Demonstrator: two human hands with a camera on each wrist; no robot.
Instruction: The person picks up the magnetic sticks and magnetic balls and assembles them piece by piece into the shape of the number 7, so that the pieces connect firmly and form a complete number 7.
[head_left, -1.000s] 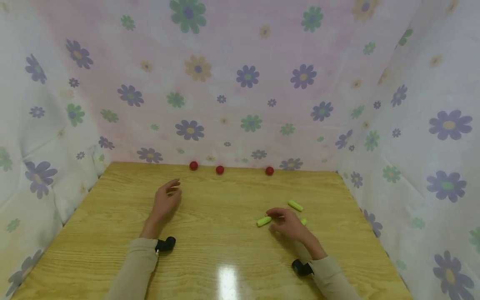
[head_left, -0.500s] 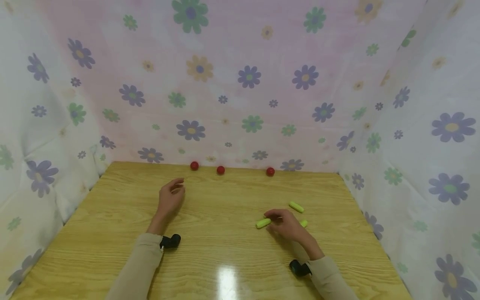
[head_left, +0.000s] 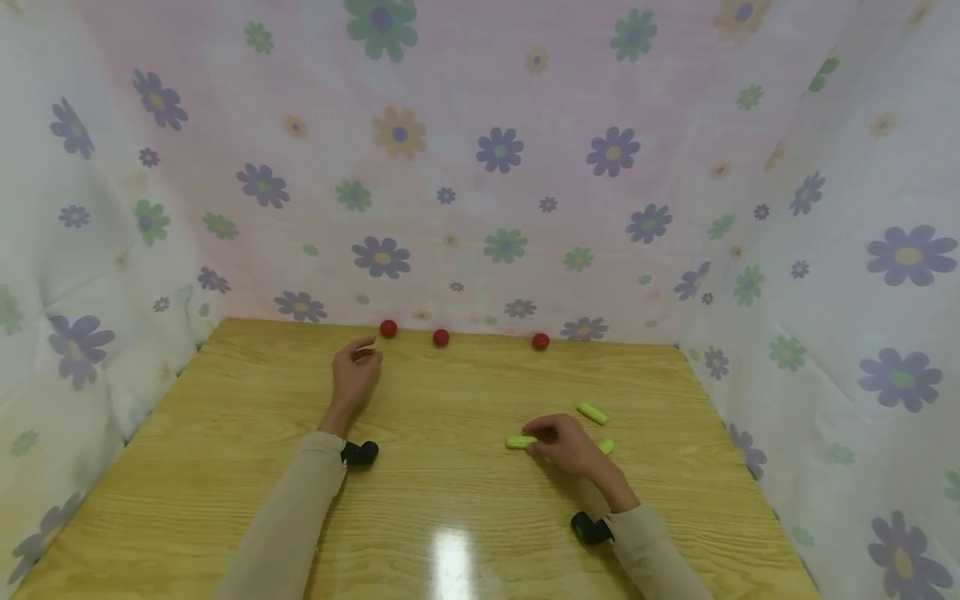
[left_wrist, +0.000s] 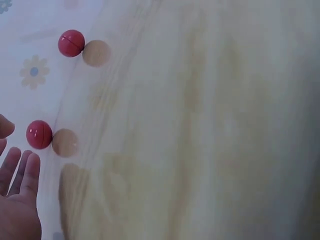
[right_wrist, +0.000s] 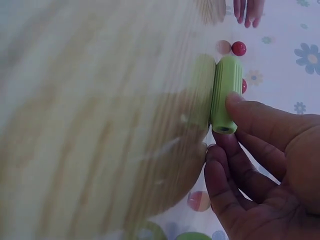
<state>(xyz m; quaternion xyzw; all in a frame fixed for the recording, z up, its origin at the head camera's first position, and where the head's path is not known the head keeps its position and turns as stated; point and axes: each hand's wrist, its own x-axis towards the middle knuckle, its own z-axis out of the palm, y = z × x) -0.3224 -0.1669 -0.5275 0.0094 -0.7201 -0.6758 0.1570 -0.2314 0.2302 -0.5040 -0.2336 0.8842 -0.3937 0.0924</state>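
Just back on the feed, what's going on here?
A person's right hand pinches one end of a green cylinder on the wooden table; two more green cylinders lie nearby. Their left hand, holding nothing, is near the leftmost red ball. Two other red balls sit toward the back edge.

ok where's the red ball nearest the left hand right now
In the head view, the leftmost red ball sits at the back edge of the table, left of the middle red ball and just beyond the left hand.
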